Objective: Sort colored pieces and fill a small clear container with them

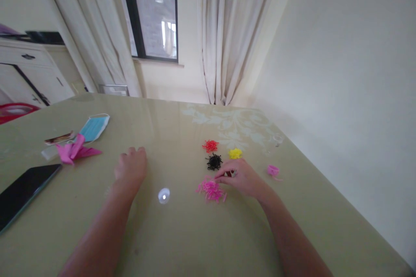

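My right hand (238, 176) reaches over the table with thumb and forefinger pinched together at the upper right edge of a pile of small pink rubber bands (212, 190). The pinched tips meet the pile, and the band between them is too small to make out clearly. Just behind are a pile of black rubber bands (214, 162), a red pile (210, 146) and a yellow pile (235, 153). My left hand (130, 165) rests on the table to the left, back upward, fingers curled in a loose fist. A small round clear disc (164, 196) lies between my hands.
A pink looped band (273, 171) lies to the right on the table (182, 242). On the left are a black phone (27, 190), a pink folded-paper bird (76, 150), a blue face mask (94, 128) and a narrow brown item (59, 138). A wall (351, 86) borders the right edge.
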### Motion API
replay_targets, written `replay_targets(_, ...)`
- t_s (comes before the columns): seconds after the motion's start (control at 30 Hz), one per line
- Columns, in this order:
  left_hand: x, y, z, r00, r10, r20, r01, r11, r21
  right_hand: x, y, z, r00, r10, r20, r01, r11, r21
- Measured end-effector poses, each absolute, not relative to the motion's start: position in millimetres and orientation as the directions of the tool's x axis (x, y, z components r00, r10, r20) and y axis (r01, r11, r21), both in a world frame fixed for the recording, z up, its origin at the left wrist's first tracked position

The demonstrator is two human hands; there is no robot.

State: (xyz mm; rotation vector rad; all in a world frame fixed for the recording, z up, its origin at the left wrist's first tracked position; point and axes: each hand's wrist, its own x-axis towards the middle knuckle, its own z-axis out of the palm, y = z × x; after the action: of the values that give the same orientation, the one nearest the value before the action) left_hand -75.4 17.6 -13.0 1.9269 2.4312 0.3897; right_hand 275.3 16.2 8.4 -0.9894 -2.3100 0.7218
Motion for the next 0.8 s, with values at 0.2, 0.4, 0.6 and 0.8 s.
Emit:
replay_targets(0.2,-76.3,19.6,-1.5,-0.295,0.955,0.045,0.955,0.295,-0.005,276.4,18.8,5.3,-0.603,0.787,0.131,0.538,0.522,-0.661)
replay_targets(0.4,-91.5,21.4,-2.1,-0.382,0.924,0.029,0.923,0.383,-0.046,274.4,19.0,2.5,-0.604,0.794,0.060,0.575,0.487,-0.657)
replay_targets(0.6,-89.2,22.3,-0.7,-0.409,0.913,-0.006,0.913,0.409,-0.012,276.1,18.3,2.3,-0.607,0.793,0.048,0.588,0.489,-0.644)
replay_targets(0.8,-89.4,23.3,-6.4,-0.293,0.956,-0.029,0.956,0.292,-0.034,276.9,19.6,6.9,-0.543,0.822,0.174,0.563,0.510,-0.651)
